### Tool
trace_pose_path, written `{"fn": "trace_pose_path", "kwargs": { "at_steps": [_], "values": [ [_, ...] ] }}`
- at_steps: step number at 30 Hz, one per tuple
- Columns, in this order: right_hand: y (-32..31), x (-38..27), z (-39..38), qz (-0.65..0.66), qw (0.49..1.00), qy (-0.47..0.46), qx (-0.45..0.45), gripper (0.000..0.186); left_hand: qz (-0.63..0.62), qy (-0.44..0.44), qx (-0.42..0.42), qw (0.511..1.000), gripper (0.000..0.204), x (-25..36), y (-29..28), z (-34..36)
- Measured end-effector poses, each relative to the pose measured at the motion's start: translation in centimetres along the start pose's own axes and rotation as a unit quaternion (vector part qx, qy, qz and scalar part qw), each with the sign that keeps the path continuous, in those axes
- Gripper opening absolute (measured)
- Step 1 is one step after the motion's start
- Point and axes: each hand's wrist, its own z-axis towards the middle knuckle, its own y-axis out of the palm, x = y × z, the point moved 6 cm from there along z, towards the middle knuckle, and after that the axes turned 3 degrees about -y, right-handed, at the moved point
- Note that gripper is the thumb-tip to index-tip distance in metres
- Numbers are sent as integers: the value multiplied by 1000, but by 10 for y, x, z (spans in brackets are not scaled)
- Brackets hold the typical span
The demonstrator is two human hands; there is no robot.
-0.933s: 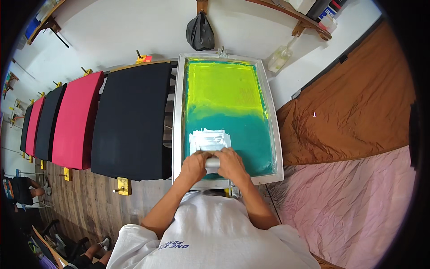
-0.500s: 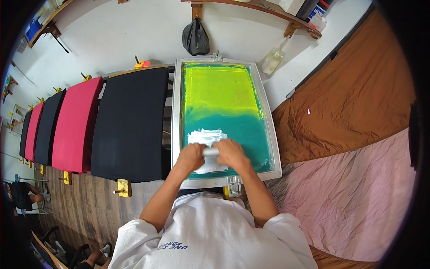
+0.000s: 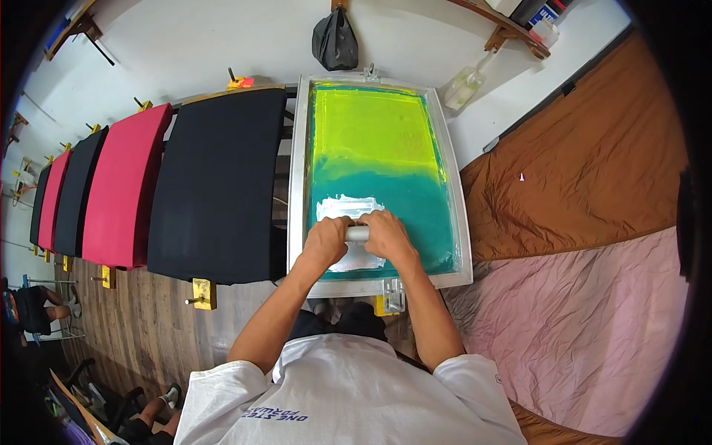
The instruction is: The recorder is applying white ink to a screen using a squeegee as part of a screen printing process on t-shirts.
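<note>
A silkscreen in a pale metal frame lies in front of me. Its mesh is teal in the near half and bright yellow-green in the far half. White ink covers a roughly rectangular patch near the close end. Over that patch, both my hands are closed around a squeegee with a light grey handle. My left hand has its left end and my right hand its right end, thumbs close together. The squeegee's blade is hidden under the hands.
Black and pink fabric-covered boards, the nearest black, run off leftward. A clamp sits at the frame's near edge. Brown and pink cloth spreads at right. A black bag hangs on the wall. Other people's legs show lower left.
The whole view has shifted, so the screen sits higher in the picture. My hands stay gripped on the squeegee over the white patch and look less blurred.
</note>
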Motion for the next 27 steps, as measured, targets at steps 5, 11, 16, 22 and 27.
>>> {"fn": "trace_pose_path", "kwargs": {
  "at_steps": [5, 11, 16, 22, 27],
  "values": [
    [3, -5, -18, -16, 1000, -8, -2, 30, -4, -5, -7, 1000, 37, 6, 0, -16],
    [7, -16, -50, 13, 1000, -5, 19, 34, -12, 4, -11, 1000, 32, 13, 9, -48],
    [14, -21, -76, 16, 1000, 6, 24, 40, -40, -9, -14, 999, 37, 22, 10, -71],
    [12, -26, -91, 25, 999, 16, 43, 58, -49, 33, 33, 998, 37, 22, 19, -82],
    [-14, -15, -139, 73, 977, 33, 195, 58, -30, -15, -30, 999, 37, 21, 4, -79]
  ]
}}
